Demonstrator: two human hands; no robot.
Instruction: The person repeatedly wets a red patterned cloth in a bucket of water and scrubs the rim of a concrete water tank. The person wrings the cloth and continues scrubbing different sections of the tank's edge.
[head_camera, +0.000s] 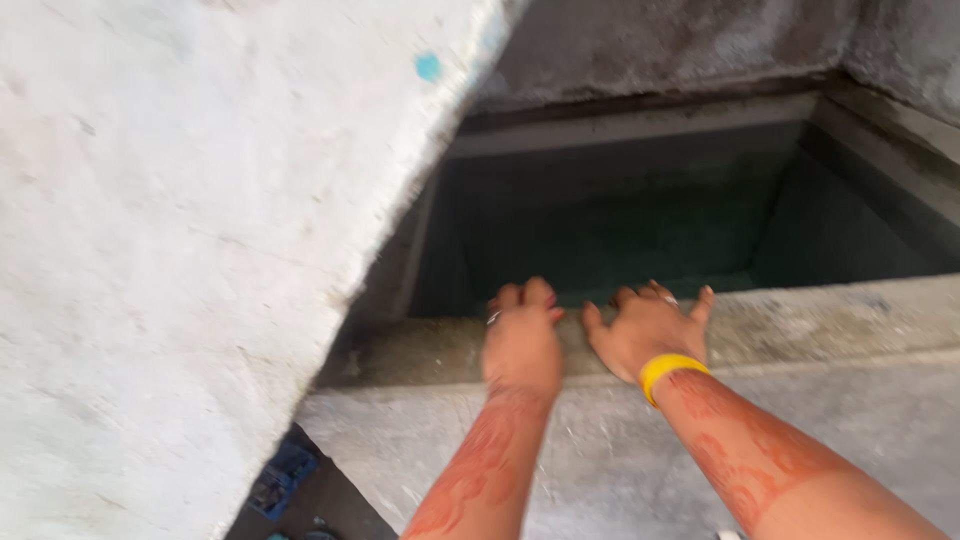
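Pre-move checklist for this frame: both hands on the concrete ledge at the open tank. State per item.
1. Left hand planted on the grey concrete ledge: ok, palm down, fingers curled over the inner edge.
2. Right hand planted on the same ledge: ok, flat, fingers spread, beside the left hand.
3. Hands free of objects: ok, neither holds anything; a yellow wristband sits on the right wrist.
4. Large pale concrete slab off the opening: ok, it lies to the left, with most of the opening uncovered.
5. Slab stable: cannot tell, its support is not visible.
6. Dark rectangular tank interior: cannot tell, too dark to see the contents or bottom.
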